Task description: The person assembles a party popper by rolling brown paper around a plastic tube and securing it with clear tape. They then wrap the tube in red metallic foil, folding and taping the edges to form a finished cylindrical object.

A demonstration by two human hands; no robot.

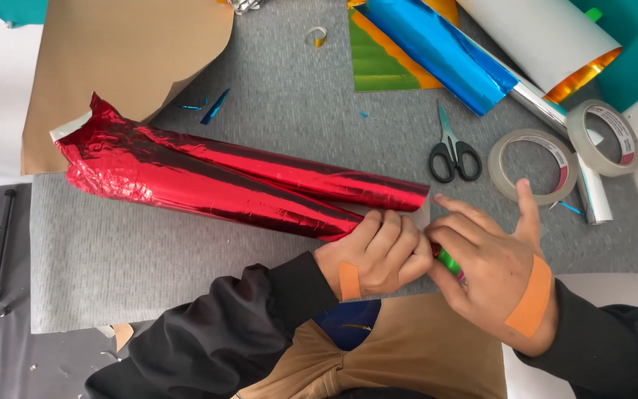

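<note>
A long bundle wrapped in crinkled red metallic foil (223, 177) lies slantwise across the grey textured mat (112, 258), its far end flared and loosely gathered toward the upper left, its near end at the person's hands. The left hand (374, 255), with an orange plaster across its back, has its fingers curled tight around the near end of the red foil, pinching the gathered wrap shut. The right hand (492, 273), also wearing an orange plaster, is pressed against the left; its lower fingers close on a small green and red object (448, 260) that is mostly hidden, so what it is cannot be told, while its index finger and thumb stretch out loosely toward the foil's edge. Judging by how things lie, the length of the bundle is already covered, though the foil sits wrinkled and its far end looks untied; the near end is the part in hand and seems not yet fastened. Close by on the mat lie black-handled scissors (452, 151) and two rolls of pale tape (529, 166), one just beside the right hand's thumb. Further up rest a blue foil roll (437, 48), a green sheet (374, 63), a white-and-orange roll (555, 41) and brown paper (119, 59).
</note>
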